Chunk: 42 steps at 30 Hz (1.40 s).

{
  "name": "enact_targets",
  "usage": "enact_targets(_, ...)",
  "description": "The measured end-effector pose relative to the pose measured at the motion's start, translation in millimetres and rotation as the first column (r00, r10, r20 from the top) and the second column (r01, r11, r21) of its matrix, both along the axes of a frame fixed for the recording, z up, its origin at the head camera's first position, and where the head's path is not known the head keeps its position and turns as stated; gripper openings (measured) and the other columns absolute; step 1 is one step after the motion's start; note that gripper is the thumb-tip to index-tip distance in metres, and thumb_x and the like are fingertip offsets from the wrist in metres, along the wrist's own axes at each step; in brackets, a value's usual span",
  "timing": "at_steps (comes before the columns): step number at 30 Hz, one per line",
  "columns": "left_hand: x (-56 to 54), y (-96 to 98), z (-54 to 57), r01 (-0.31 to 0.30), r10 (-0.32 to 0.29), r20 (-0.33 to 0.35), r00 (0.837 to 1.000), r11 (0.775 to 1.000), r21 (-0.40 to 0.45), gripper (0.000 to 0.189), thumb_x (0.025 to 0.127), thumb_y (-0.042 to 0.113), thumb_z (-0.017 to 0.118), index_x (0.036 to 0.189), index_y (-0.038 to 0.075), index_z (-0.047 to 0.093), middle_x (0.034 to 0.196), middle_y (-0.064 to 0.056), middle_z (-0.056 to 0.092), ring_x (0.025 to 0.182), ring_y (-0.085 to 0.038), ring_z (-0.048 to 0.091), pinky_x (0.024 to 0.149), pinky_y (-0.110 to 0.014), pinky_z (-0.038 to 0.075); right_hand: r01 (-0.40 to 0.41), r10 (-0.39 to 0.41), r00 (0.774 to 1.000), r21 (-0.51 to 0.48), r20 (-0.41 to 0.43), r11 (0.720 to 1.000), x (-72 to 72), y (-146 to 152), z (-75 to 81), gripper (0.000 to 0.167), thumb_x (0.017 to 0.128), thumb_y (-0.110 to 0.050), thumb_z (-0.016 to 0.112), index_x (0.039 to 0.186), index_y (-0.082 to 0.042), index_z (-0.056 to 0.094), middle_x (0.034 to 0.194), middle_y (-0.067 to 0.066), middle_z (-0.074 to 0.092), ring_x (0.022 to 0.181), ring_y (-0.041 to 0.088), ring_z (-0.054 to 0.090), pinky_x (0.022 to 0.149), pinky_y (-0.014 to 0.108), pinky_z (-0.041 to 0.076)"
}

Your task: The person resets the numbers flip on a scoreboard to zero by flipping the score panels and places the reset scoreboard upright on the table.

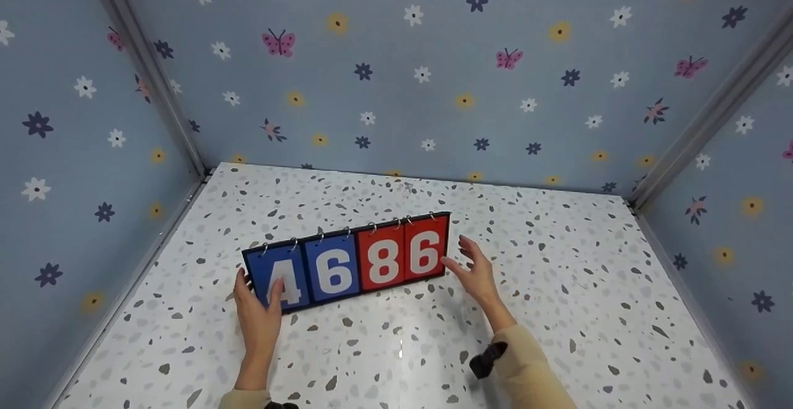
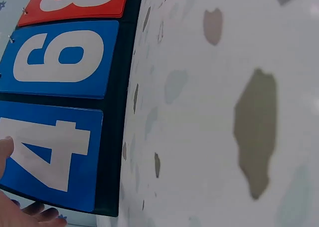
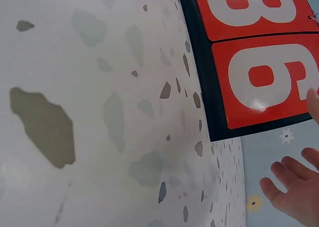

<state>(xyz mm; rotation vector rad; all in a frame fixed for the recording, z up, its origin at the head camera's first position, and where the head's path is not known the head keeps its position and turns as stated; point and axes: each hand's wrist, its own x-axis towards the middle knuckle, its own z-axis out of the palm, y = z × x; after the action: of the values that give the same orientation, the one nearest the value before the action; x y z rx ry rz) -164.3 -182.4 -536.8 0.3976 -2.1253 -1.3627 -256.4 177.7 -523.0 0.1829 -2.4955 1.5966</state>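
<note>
A flip scoreboard (image 1: 353,263) with a black backing stands tilted on the speckled tabletop, reading 4 and 6 on blue cards and 8 and 6 on red ones. Metal rings run along its top edge. My left hand (image 1: 259,319) grips its left end, thumb in front of the blue 4 card (image 2: 55,157) and fingers behind the edge. Beside the right end is my right hand (image 1: 478,272), fingers spread apart from the board. Its thumb tip is right at the edge by the red 6 card (image 3: 266,80).
The white speckled tabletop (image 1: 557,310) extends around the board. Blue panels with flowers and butterflies enclose it at the back (image 1: 396,87), left (image 1: 68,167) and right (image 1: 731,235), with grey metal posts at the corners. Dark straps sit on both wrists.
</note>
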Motion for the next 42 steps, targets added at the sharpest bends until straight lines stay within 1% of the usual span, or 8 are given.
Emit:
enact_targets(5,-3.4,0.6,-1.1,-0.002,0.002,-0.029,1.000,1.000,-0.004,0.064,0.087,0.020,0.059,0.131,-0.010,0.023,0.129,-0.029,0.034,0.119,-0.039,0.033,0.095,-0.048,0.026,-0.046,0.046,0.999,-0.017,-0.011,0.999,-4.5,-10.4,5.1,0.059,0.079,-0.024,0.068,0.125,0.002,0.043,0.121,0.023,0.048,0.110,0.035,0.046,0.089,0.051,0.034)
enact_targets(11,-6.2,0.2,-1.3,-0.031,0.030,-0.059,0.998,1.000,-0.002,0.050,0.086,0.019,0.059,0.121,-0.009,0.037,0.112,-0.026,0.049,0.105,-0.036,0.047,0.087,-0.044,0.034,-0.060,0.060,0.998,-0.037,-0.002,0.998,-11.8,-16.8,1.5,0.047,0.080,-0.023,0.068,0.116,0.002,0.051,0.109,0.018,0.057,0.101,0.029,0.053,0.089,0.044,0.037)
enact_targets(17,-8.0,-0.2,-4.5,-0.082,0.078,-0.064,0.995,0.995,-0.063,0.042,0.084,0.020,0.062,0.111,-0.006,0.044,0.096,-0.024,0.056,0.087,-0.035,0.054,0.075,-0.042,0.039,-0.029,0.027,0.999,-0.087,-0.031,0.996,-13.0,-20.6,-0.7,0.040,0.080,-0.017,0.067,0.109,0.007,0.052,0.100,0.022,0.059,0.094,0.034,0.055,0.083,0.045,0.041)
enact_targets(23,-5.2,2.0,-7.2,-0.132,0.125,-0.064,0.990,0.983,-0.131,0.037,0.084,0.021,0.063,0.103,-0.006,0.045,0.080,-0.022,0.056,0.072,-0.035,0.054,0.063,-0.043,0.039,0.015,-0.016,0.996,-0.021,-0.083,1.000,-10.4,-21.6,-6.7,0.032,0.080,-0.020,0.067,0.100,0.003,0.055,0.091,0.014,0.061,0.084,0.025,0.058,0.074,0.034,0.048)
enact_targets(26,-3.6,4.5,-7.5,-0.144,0.135,-0.074,0.988,0.979,-0.145,0.036,0.084,0.021,0.063,0.101,-0.005,0.046,0.075,-0.020,0.055,0.066,-0.034,0.053,0.060,-0.042,0.038,0.051,-0.051,0.992,-0.001,-0.113,0.999,-9.2,-21.4,-8.6,0.028,0.079,-0.021,0.068,0.095,0.000,0.057,0.084,0.010,0.061,0.078,0.022,0.059,0.070,0.032,0.048)
enact_targets(34,0.3,13.5,-9.4,-0.164,0.149,-0.104,0.983,0.974,-0.155,0.033,0.081,0.018,0.066,0.095,-0.004,0.046,0.069,-0.017,0.051,0.060,-0.031,0.049,0.056,-0.042,0.036,0.139,-0.133,0.985,0.040,-0.112,0.990,0.5,-16.2,-10.3,0.027,0.077,-0.023,0.069,0.090,-0.003,0.057,0.079,0.007,0.061,0.074,0.020,0.059,0.066,0.032,0.049)
enact_targets(38,1.7,18.8,-10.2,-0.161,0.146,-0.114,0.983,0.977,-0.137,0.035,0.081,0.018,0.066,0.099,-0.005,0.046,0.077,-0.021,0.055,0.067,-0.034,0.053,0.061,-0.044,0.039,0.170,-0.165,0.982,0.043,-0.097,0.985,9.6,-10.8,-9.5,0.028,0.077,-0.024,0.069,0.090,-0.003,0.057,0.080,0.008,0.061,0.074,0.020,0.058,0.066,0.032,0.049)
enact_targets(42,3.6,25.0,-9.4,-0.154,0.135,-0.143,0.980,0.980,-0.128,0.033,0.079,0.015,0.068,0.096,-0.004,0.048,0.074,-0.018,0.056,0.064,-0.031,0.052,0.059,-0.042,0.039,0.199,-0.193,0.976,0.055,-0.099,0.978,20.9,-3.3,-9.2,0.029,0.077,-0.026,0.069,0.090,-0.003,0.057,0.079,0.007,0.061,0.072,0.019,0.058,0.065,0.031,0.049)
